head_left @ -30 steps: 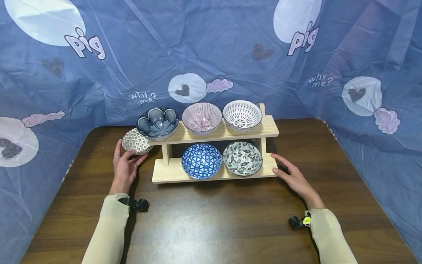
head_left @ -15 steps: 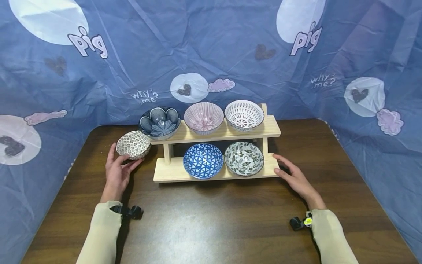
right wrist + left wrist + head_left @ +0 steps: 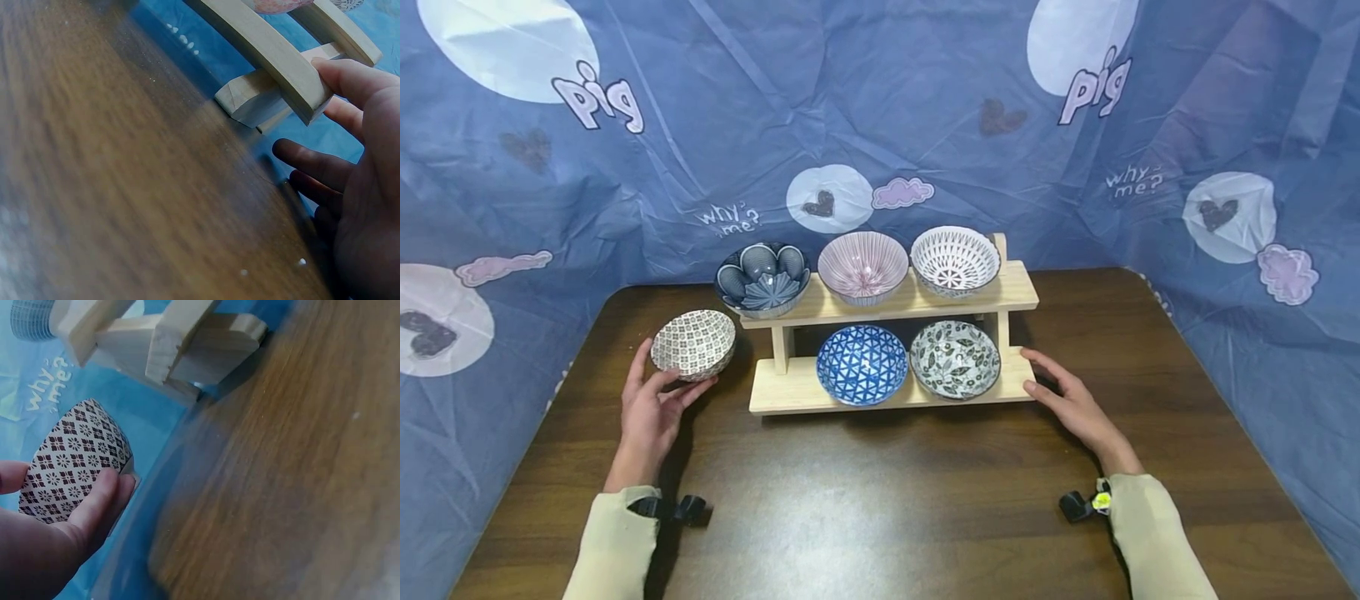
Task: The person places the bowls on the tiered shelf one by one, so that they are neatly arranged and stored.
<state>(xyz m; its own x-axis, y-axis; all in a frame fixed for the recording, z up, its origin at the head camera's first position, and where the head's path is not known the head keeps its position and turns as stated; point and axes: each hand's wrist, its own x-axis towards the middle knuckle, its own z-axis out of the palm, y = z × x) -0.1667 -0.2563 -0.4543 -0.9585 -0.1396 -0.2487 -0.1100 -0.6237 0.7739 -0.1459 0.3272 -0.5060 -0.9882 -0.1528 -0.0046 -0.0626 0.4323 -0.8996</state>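
Note:
My left hand holds a small bowl with a grey flower-grid pattern, left of a two-tier wooden display stand. Its thumb lies at the near rim while the fingers spread under and around the side; in the left wrist view the patterned outer wall of the bowl is tilted. At the stand's right end, my right hand grips the lower shelf board with thumb and forefinger, the other fingers loose below. On the lower shelf, a blue triangle-patterned bowl and a leaf-patterned bowl sit side by side.
The upper shelf carries a dark blue petal bowl, a pink striped bowl and a white bowl with dark marks. Bare board shows at the lower shelf's left end. A brown wooden table lies beneath, with a blue printed cloth behind.
My left hand has drawn the grey-patterned bowl leftward and toward me, out from beside the upper shelf. The right hand stays at the stand's end, and the other bowls keep their places.

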